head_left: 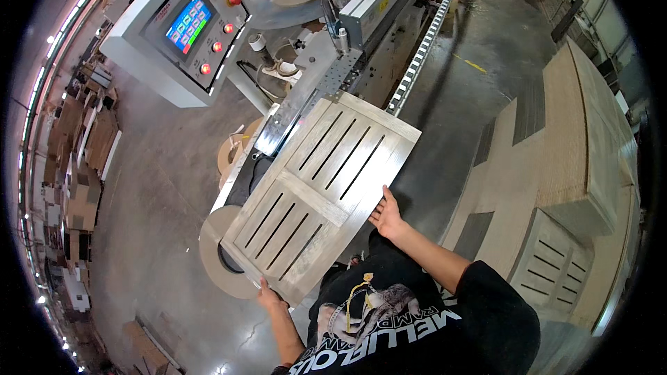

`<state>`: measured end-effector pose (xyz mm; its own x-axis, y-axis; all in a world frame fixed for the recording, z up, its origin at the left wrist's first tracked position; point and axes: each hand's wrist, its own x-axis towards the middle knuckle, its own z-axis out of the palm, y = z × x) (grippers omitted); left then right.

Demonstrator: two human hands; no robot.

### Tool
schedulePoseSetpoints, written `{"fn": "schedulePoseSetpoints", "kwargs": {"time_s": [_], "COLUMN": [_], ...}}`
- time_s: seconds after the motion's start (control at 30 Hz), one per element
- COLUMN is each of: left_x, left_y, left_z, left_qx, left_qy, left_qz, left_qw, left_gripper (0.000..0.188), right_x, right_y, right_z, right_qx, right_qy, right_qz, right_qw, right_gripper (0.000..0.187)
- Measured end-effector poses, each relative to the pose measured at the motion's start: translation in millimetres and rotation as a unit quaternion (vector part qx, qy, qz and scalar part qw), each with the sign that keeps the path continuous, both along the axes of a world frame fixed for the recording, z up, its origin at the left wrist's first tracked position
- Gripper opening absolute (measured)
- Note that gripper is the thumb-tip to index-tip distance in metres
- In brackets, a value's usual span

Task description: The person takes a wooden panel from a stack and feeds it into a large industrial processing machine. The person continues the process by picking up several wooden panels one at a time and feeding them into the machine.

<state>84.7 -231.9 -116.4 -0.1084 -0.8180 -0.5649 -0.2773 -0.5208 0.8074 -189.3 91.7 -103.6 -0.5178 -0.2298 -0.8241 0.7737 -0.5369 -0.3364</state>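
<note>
Panel (310,197), pale wood-grain with six dark slots and a rail across its middle, lies face up in front of you, slanting from lower left to upper right. Your left hand (272,297) is at its nearest end, close to the bottom corner; the thumb rests at the edge and the fingers are tucked out of sight, so the hand is closed on the border, though how firmly you cannot tell from here. Your right hand (388,215) sits farther up, at the long right-hand edge, open, with its fingers touching that edge. So the panel lies ahead of your left hand and to the left of your right one. Its far end meets the metal machine bed (326,76), and its lower left edge overlaps a tan roll (217,278). Beyond the far corner runs a segmented rail (419,54). The control box (149,35) stands up to the left, its screen (187,24) lit.
</note>
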Motion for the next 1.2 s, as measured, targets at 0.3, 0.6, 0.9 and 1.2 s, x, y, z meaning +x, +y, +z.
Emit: {"fn": "schedulePoseSetpoints", "kwargs": {"time_s": [0.3,0.6,0.9,1.2], "left_x": [-15.4,-12.5,-24.0,-110.9], "left_y": [0.7,-2.4,6.1,51.8], "left_z": [-37.9,-31.4,-15.2,4.0], "left_qx": [0.239,0.211,0.247,0.204], "left_qy": [0.059,-0.037,-0.062,-0.143], "left_qz": [-0.009,0.027,0.017,0.028], "left_qw": [0.969,0.976,0.967,0.968], "left_gripper": [0.057,0.045,0.046,0.037], "right_x": [-136.7,-173.4,-197.6,-255.3], "right_y": [33.6,22.3,22.9,69.0], "right_z": [-51.7,-65.2,-3.8,-49.5], "right_qx": [-0.121,0.106,0.128,0.122], "right_qy": [0.097,-0.101,-0.063,-0.02], "right_qz": [-0.157,-0.133,-0.122,-0.099], "right_qw": [0.975,0.98,0.982,0.987], "right_gripper": [0.093,0.09,0.071,0.07]}}
